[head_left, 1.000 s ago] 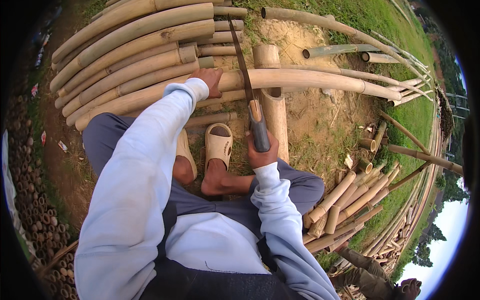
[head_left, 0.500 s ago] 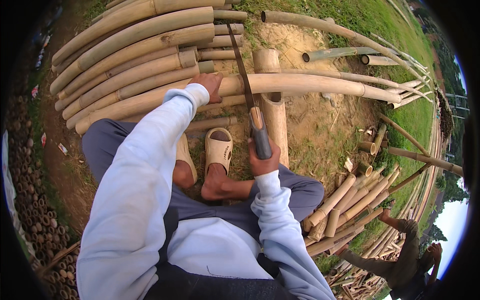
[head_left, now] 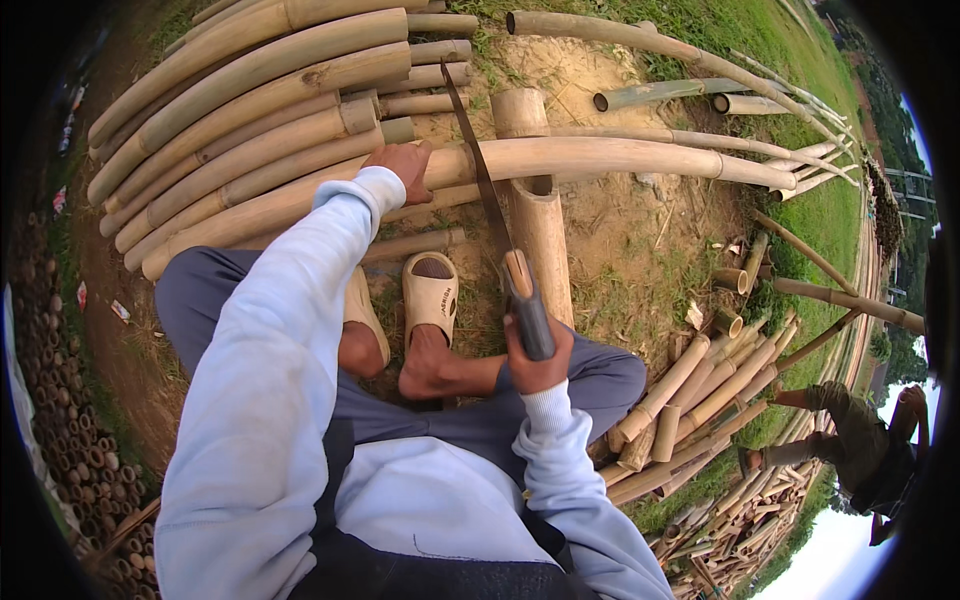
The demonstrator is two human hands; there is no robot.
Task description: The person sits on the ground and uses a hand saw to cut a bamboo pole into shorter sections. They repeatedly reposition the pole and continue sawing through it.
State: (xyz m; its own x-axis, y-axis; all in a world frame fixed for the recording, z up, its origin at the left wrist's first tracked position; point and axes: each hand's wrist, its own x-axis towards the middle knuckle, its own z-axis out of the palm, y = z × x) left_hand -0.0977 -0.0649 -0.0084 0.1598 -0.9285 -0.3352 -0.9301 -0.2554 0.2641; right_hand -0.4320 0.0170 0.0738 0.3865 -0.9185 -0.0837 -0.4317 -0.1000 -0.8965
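My left hand (head_left: 402,165) presses down on a long pale bamboo pole (head_left: 620,157) that lies across a short upright bamboo stump (head_left: 538,222). My right hand (head_left: 537,358) grips the dark handle of a hand saw (head_left: 497,235). Its thin blade slants up across the pole, just right of my left hand. I sit low, with my sandalled feet (head_left: 428,296) tucked under the pole.
A stack of thick bamboo poles (head_left: 240,95) lies at upper left. Short cut bamboo pieces (head_left: 685,395) are piled at right, with small offcuts (head_left: 733,283) on the bare earth. Another person (head_left: 860,450) bends over at lower right. Grass lies beyond.
My right hand has drawn the saw back toward me and slightly right. My left hand stays on the pole. The person at lower right has moved further into view.
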